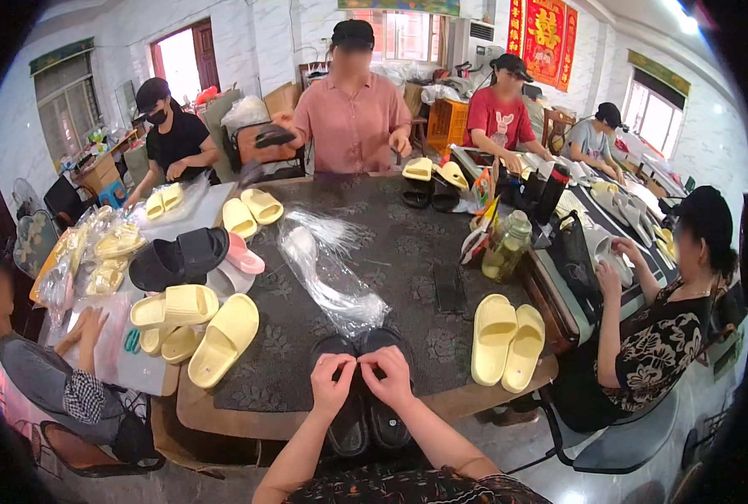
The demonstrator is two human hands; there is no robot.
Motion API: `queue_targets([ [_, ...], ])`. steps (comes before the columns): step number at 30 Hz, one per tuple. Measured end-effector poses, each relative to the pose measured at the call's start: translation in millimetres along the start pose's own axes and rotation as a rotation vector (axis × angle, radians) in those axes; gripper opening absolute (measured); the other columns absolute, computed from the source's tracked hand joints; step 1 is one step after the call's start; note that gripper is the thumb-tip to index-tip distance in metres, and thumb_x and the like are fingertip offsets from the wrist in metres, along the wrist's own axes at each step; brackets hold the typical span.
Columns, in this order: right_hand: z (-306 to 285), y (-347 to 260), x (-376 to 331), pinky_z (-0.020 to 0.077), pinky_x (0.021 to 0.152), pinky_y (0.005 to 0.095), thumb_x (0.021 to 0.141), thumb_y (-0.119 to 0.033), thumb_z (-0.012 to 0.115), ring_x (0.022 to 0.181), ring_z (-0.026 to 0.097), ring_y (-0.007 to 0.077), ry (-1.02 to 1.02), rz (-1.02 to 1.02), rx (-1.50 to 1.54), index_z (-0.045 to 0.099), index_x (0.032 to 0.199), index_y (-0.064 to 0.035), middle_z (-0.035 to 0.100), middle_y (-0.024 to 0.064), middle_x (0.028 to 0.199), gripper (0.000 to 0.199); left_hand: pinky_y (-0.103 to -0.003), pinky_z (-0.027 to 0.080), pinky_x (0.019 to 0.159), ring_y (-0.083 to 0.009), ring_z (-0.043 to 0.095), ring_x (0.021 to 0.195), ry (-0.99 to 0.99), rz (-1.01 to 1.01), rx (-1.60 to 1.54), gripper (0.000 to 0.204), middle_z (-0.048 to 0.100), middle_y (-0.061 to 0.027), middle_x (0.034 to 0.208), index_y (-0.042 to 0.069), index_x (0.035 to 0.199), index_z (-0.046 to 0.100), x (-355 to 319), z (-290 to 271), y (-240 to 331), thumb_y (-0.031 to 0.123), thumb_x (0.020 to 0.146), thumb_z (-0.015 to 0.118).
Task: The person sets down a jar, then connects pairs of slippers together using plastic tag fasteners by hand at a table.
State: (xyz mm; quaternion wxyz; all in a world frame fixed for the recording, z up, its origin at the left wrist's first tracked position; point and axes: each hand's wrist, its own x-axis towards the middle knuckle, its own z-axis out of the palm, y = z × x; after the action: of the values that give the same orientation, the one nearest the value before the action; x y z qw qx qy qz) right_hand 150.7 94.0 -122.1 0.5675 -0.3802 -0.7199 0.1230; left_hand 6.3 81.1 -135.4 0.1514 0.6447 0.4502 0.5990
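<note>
Slippers (366,403) on table (408,252), probably paired

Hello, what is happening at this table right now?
A person's left hand and right hand meet with pinched fingers over a pair of black slippers at the near edge of the table. Yellow slippers lie to the right, more yellow ones to the left, and clear plastic bags lie in the middle. Other people sit around handling slippers too.
</note>
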Motion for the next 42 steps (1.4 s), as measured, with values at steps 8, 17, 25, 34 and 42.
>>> queue_targets([
  [8,1,5,0,0.0428,0.062,0.0316,0.074,-0.003,0.071,0.068,0.054,0.0217,-0.040,0.035,0.007,0.062,0.075,-0.0058,0.058,0.0049,0.071,0.010,-0.028,0.047,0.067,-0.0163,0.059,0.072,-0.055,-0.007,-0.011,0.008,0.060,-0.0068,0.082,-0.001,0.087,0.062,2,0,-2,0.000,0.080,0.065],
  [17,1,5,-3,0.0419,0.062,0.0321,0.075,-0.005,0.071,0.066,0.052,0.0216,-0.060,0.035,0.027,0.061,0.078,-0.0066,0.056,0.0043,0.070,0.010,-0.028,0.047,0.067,-0.0153,0.058,0.073,-0.054,-0.015,-0.015,0.005,0.059,-0.0064,0.082,-0.001,0.087,0.061,-1,1,-5,0.000,0.082,0.062],
  [25,0,3,-4,0.0419,0.061,0.0315,0.074,-0.003,0.071,0.066,0.051,0.0213,-0.055,0.086,0.033,0.061,0.077,-0.0056,0.055,0.0045,0.070,0.010,-0.028,0.047,0.067,-0.0148,0.058,0.072,-0.057,-0.038,-0.032,0.005,0.059,-0.0066,0.083,0.000,0.088,0.060,-1,-1,-5,0.000,0.083,0.061],
  [34,1,6,-3,0.0421,0.062,0.0314,0.075,-0.004,0.070,0.066,0.051,0.0209,-0.066,0.101,0.032,0.060,0.076,-0.0054,0.055,0.0043,0.070,0.011,-0.029,0.046,0.066,-0.0155,0.057,0.073,-0.066,-0.036,-0.014,0.004,0.059,-0.0065,0.080,0.000,0.085,0.060,1,1,-3,0.001,0.082,0.062],
  [42,0,4,-3,0.0416,0.063,0.0319,0.074,-0.003,0.070,0.066,0.052,0.0213,-0.065,0.089,0.051,0.061,0.077,-0.0065,0.056,0.0036,0.069,0.010,-0.030,0.047,0.067,-0.0193,0.059,0.073,-0.033,-0.098,-0.082,0.007,0.060,-0.0082,0.079,0.002,0.085,0.061,-1,1,-5,0.001,0.079,0.065],
])
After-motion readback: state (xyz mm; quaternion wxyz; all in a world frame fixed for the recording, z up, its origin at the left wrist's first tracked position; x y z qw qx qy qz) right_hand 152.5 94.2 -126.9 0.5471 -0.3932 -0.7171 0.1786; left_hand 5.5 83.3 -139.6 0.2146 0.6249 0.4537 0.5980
